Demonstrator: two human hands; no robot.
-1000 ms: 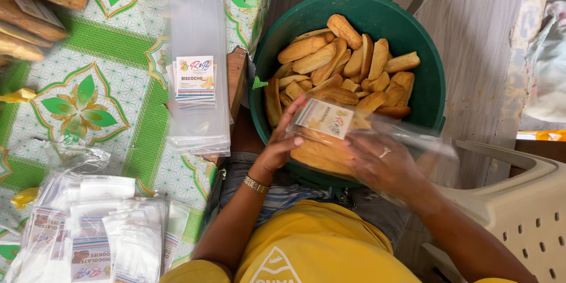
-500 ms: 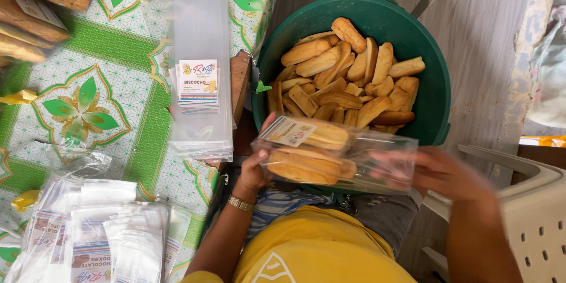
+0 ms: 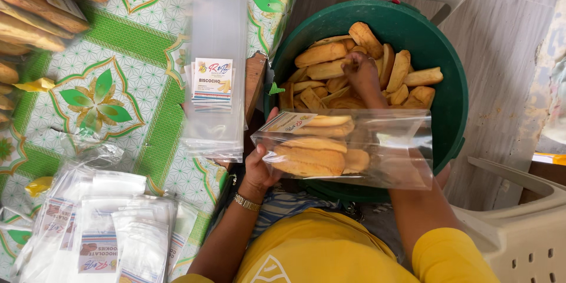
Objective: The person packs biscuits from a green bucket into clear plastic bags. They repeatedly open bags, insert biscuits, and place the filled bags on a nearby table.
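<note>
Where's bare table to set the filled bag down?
Bare cloth between the upright bag stack and the bread at the left edge. Crowded: bag pile bottom left, green tub full of bread.

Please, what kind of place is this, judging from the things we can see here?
Probably a small home or stall workspace for packing baked goods by hand. A green tub holds many bread sticks, the left hand holds a clear bag partly filled, and stacks of empty labelled bags lie on a patterned tablecloth.
</note>
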